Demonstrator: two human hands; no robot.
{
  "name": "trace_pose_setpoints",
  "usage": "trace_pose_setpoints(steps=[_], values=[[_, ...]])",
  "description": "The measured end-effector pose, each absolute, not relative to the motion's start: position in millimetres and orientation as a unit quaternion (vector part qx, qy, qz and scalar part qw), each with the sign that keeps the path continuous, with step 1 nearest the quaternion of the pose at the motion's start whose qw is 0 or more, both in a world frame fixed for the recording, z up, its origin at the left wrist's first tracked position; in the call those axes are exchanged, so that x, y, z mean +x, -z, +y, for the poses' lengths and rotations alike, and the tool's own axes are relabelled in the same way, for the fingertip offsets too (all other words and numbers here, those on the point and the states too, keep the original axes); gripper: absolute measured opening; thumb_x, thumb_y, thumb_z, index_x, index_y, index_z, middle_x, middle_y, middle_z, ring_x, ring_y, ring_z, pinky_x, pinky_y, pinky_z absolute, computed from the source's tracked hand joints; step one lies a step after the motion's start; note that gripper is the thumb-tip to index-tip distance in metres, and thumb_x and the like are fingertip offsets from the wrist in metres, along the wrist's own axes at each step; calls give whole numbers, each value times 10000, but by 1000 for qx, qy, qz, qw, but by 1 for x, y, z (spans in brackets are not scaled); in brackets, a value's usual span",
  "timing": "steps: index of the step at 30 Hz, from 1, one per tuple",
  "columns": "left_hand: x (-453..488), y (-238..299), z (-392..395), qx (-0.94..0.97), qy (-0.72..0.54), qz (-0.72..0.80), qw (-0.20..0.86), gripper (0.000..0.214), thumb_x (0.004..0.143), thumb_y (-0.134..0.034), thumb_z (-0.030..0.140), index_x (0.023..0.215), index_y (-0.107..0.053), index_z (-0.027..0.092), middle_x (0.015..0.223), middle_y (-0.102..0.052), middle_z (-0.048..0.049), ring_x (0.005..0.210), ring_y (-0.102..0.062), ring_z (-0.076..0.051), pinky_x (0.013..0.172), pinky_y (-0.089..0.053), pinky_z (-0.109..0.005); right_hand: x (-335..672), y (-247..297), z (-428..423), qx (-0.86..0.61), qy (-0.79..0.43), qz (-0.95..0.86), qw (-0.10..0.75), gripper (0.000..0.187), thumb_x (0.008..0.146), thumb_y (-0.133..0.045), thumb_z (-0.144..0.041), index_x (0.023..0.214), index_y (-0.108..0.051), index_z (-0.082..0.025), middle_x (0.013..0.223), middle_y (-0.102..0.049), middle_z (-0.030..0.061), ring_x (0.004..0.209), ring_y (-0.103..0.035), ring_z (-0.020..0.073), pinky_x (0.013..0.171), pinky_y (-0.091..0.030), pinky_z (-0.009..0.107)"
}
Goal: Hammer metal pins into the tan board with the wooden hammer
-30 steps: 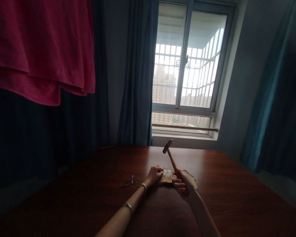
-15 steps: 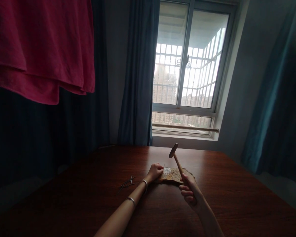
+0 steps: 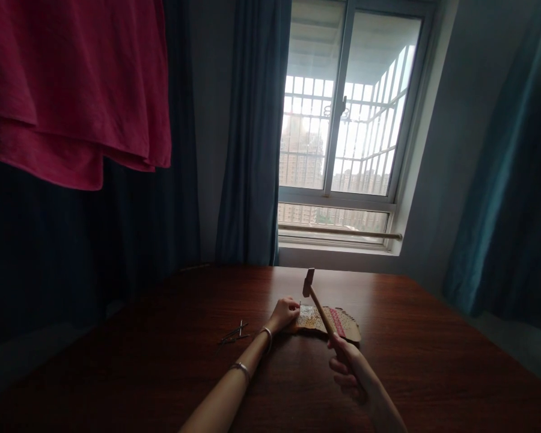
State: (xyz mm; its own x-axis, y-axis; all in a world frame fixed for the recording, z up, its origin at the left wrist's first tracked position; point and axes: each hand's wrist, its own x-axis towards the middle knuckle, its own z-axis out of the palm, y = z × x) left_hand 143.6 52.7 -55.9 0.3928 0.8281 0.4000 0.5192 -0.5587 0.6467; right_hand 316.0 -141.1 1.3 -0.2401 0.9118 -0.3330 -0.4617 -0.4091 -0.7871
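A flat board full of small holes, with a pink strip near its right end, lies on the brown table. At its left end my left hand pinches a nail that stands upright against the board. My right hand is wrapped round the wooden handle of a hammer. The hammer head is raised over the board, just right of the nail and apart from it. Left of my left wrist several loose nails lie in a crossed heap.
A window with bars outside is beyond the table's far edge. Blue curtains hang beside it, and a pink cloth hangs at the upper left.
My right hand has brought the hammer head left and slightly down, nearer the nail, and the board's pink strip now shows. My left hand stays at the nail.
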Motion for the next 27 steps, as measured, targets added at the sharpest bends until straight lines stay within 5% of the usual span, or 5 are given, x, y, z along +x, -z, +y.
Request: trace_pose_setpoints(steps=[27], values=[[144, 59, 55, 806, -364, 422, 199, 220, 699, -519, 204, 751, -721, 135, 712, -597, -36, 589, -499, -107, 592, -362, -205, 309, 5, -159, -396, -721, -336, 458, 374, 700, -537, -577, 817, -441, -235, 372, -314, -131, 255, -130, 12, 276, -18, 156]])
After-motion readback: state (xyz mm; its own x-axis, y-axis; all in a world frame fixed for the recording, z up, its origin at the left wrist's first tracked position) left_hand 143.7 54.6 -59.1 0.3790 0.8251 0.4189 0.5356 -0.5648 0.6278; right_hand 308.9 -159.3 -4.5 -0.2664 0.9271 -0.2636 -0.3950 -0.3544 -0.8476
